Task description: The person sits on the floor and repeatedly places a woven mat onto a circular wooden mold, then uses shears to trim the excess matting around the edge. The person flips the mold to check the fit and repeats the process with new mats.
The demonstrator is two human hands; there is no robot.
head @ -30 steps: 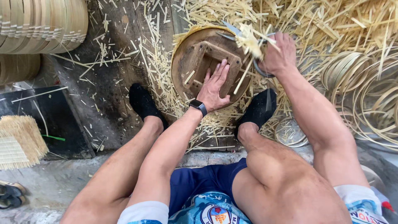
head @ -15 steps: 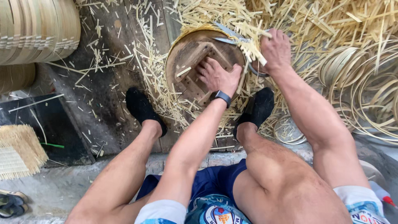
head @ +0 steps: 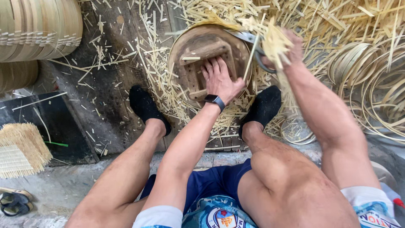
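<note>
2 hands [head: 221,80] hold round wooden frame [head: 185,46], scissors [head: 253,44].

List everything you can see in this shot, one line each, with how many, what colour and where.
Round wooden form: one, brown, centre top, left hand pressed flat on it.
Scissors: one, grey metal, at the form's right rim, in the right hand.
Bamboo sliver offcuts: very many, pale yellow, strewn over the floor and heaped top right.
Bamboo hoops: many, tan, coiled at the right edge.
Stacked round bamboo rims: one stack, tan, top left.
Woven mat piece: one, straw-coloured, left edge.
Sandals: one pair, dark, bottom left corner.
Wristwatch: one, black, on the left wrist.
Socks: two, black, either side of the form.
Left hand: open, flat on the form.
Right hand: closed on the scissors, partly hidden by slivers.
</note>
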